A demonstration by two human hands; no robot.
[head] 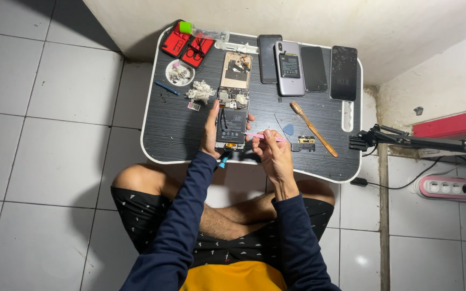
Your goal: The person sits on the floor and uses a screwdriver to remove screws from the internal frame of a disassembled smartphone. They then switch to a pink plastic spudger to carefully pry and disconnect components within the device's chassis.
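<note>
Right now, opened phone (231, 125) btwn hands, L (210, 132) gripping, R (272, 151) w/ pink tool (264, 137).

Opened black phone (231, 125), back off, battery showing, flat on table, thin pink tool (265, 137) tip-first beside it

Bright, even overhead light; sharp focus, soft shadows, wide-angle edge distortion.
</note>
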